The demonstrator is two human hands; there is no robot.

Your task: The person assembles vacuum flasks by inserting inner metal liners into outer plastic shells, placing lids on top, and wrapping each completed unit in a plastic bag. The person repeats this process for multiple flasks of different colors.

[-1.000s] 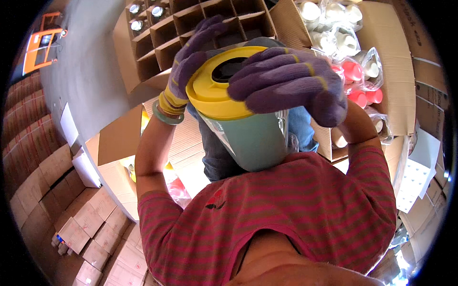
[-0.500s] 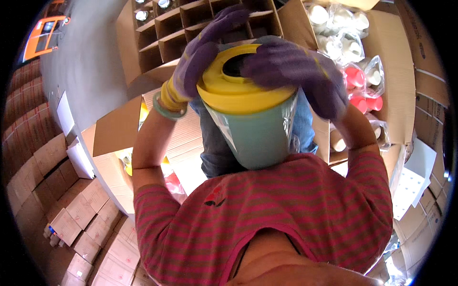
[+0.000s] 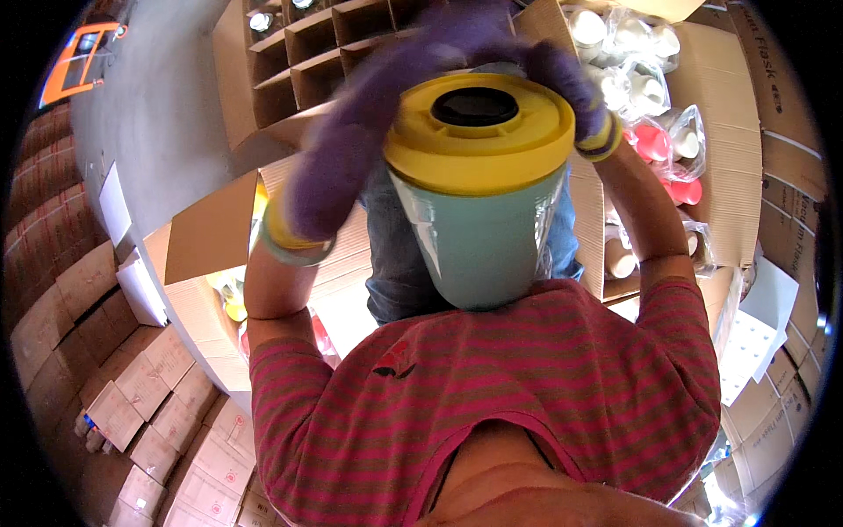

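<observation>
A pale blue-green container (image 3: 479,241) with clear plastic film about it stands in front of my chest. Its broad yellow lid (image 3: 479,171) carries a round black inset (image 3: 475,106). My gloved left hand (image 3: 351,145), smeared by motion, reaches up past the lid's left side with fingers stretched toward the far side. On the far right, my gloved right hand (image 3: 566,92) curls against the lid's edge, its fingertips partly hidden. Both gloves are purple with yellow cuffs.
Beyond the container is a carton (image 3: 255,97) with cardboard dividers and a few bottles. At right, an open carton (image 3: 711,114) holds bagged white and red items. A third open carton (image 3: 211,233) lies left. Stacked boxes (image 3: 149,386) line the left; an orange cart (image 3: 75,66) stands far left.
My right hand has slid off the lid's top to its far right edge, uncovering the black inset. The left hand has swung outward and stretched across the far side. The container shifted slightly right.
</observation>
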